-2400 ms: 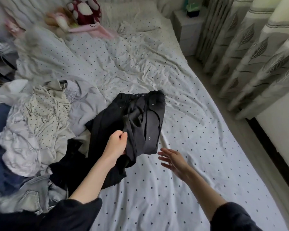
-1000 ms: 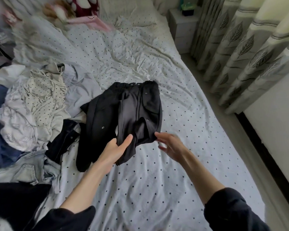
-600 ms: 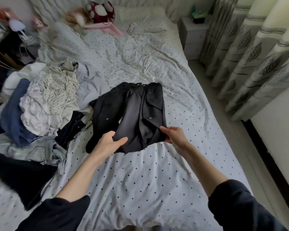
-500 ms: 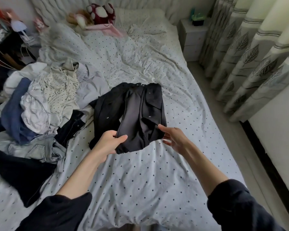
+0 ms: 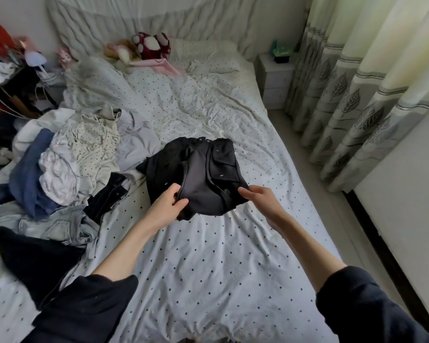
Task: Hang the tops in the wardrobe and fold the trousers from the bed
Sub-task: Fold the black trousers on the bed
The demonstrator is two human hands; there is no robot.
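Observation:
Black trousers (image 5: 198, 174) with snap pockets lie bunched on the middle of the dotted bed sheet (image 5: 208, 256). My left hand (image 5: 167, 206) pinches their near left edge and lifts it slightly. On the near right edge my right hand (image 5: 258, 198) grips the cloth with its fingertips. A heap of clothes (image 5: 67, 164) fills the left side of the bed: white dotted tops, a blue garment, pale jeans (image 5: 57, 226) and a black garment (image 5: 32, 258).
Plush toys (image 5: 146, 48) sit near the pillow at the head of the bed. A white nightstand (image 5: 275, 78) stands at the far right, and leaf-pattern curtains (image 5: 352, 107) run along the right beside a strip of floor. Cluttered shelves stand at the far left.
My right hand reached in and took hold of the trousers' right edge. The trousers were drawn clear of the heap toward the middle of the bed. The camera tilted up.

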